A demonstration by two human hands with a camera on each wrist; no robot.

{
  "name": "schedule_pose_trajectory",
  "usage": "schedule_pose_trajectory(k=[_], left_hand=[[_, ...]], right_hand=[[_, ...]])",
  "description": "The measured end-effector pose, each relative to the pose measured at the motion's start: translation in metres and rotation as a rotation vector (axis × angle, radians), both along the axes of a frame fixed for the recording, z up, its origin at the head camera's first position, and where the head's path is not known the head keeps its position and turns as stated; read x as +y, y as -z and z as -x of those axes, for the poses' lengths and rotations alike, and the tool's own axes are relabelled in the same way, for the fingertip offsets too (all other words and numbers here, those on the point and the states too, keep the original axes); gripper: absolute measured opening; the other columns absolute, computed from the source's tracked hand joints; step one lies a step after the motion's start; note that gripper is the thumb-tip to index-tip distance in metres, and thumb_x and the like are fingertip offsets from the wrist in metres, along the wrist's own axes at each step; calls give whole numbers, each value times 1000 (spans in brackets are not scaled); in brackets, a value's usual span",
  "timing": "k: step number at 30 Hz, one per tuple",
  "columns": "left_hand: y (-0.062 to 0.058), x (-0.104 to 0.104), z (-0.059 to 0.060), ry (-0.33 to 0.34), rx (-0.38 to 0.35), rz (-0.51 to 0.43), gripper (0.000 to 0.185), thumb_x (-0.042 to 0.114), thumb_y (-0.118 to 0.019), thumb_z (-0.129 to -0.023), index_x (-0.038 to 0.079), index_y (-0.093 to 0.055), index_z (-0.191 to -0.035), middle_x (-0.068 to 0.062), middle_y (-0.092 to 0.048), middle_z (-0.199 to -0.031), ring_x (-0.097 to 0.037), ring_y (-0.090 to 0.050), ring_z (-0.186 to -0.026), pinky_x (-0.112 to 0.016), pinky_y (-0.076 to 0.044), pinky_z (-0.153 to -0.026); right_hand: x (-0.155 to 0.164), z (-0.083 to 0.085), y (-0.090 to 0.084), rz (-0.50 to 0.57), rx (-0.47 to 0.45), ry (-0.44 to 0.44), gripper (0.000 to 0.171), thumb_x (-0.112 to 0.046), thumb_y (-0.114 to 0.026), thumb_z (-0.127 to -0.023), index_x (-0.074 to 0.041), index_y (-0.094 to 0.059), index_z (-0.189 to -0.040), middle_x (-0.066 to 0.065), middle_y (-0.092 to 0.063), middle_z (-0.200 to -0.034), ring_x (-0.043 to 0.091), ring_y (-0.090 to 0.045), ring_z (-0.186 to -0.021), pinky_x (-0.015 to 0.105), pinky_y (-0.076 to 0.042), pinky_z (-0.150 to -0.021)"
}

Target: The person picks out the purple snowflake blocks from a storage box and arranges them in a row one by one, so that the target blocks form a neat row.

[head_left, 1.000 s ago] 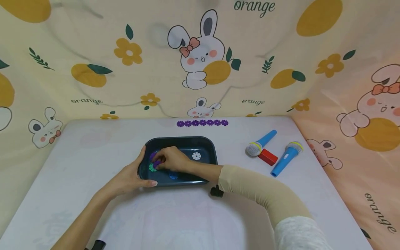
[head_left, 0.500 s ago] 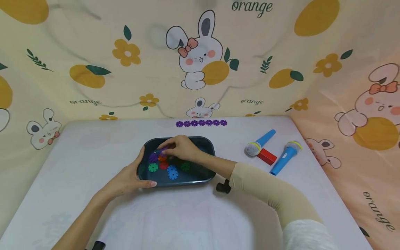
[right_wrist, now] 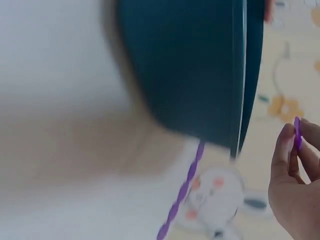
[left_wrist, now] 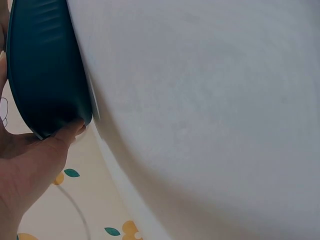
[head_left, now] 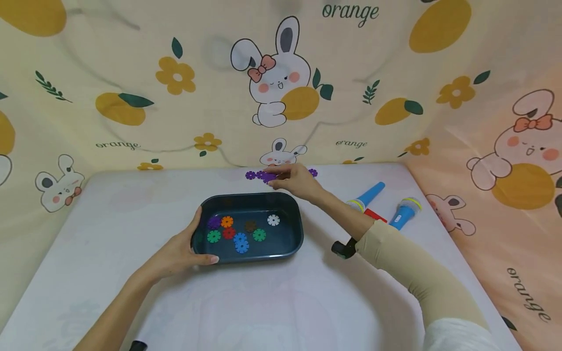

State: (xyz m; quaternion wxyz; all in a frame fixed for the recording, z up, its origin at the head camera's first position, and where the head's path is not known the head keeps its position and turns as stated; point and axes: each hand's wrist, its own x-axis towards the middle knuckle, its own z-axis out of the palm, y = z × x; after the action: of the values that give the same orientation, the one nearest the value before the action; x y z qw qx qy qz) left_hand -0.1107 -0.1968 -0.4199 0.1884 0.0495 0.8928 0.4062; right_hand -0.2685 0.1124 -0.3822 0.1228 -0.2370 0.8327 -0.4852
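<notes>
Head: right hand (head_left: pixel 296 181) clamped on 1 purple flower-shaped plastic disc (head_left: pixel 269 179), near the purple disc row (head_left: pixel 250 175) on the white worktop (head_left: pixel 272 302); likely the placing step, calling for alignment, then release. Left hand (head_left: pixel 177 249) grips the dark-teal rectangular tray (head_left: pixel 281 245).

Left wrist: thumb against tray.

Right wrist: disc between fingertips, apart from row.

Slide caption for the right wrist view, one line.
Right hand pinches a purple disc; dark tray and row of purple discs in view.
</notes>
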Motion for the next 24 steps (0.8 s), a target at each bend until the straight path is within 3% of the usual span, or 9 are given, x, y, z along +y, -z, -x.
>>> schedule_pose_trajectory(k=[3,10,19,24], left_hand=[[0,0,0,2,2,-2,131,45,-85,-76,15,13,-158,-32,-13,-159,-55,-22,-142,-69,-27,-107],[0,0,0,2,1,-9,131,45,-85,-76,15,13,-158,-32,-13,-159,-55,-21,-142,-69,-27,-108],[2,-1,0,0,-1,-25,131,44,-85,-76,16,13,-159,-31,-11,-160,-54,-20,-143,-68,-26,-108],[4,-2,1,0,5,-35,131,43,-85,-76,17,13,-159,-30,-11,-161,-53,-20,-143,-68,-25,-109]], right_hand=[[20,10,-1,-6,3,45,38,-11,-72,-92,-9,-67,-130,13,-69,-113,21,-68,-91,37,-57,-87],[61,33,4,-24,-19,157,40,-12,-71,-93,-7,-65,-132,13,-69,-120,28,-65,-98,25,-54,-83],[102,60,19,-67,-64,269,40,-16,-71,-93,-7,-65,-132,12,-69,-122,20,-66,-103,36,-49,-97],[120,73,30,-138,-100,311,42,-16,-69,-95,-7,-62,-135,16,-65,-129,27,-63,-111,40,-48,-100]])
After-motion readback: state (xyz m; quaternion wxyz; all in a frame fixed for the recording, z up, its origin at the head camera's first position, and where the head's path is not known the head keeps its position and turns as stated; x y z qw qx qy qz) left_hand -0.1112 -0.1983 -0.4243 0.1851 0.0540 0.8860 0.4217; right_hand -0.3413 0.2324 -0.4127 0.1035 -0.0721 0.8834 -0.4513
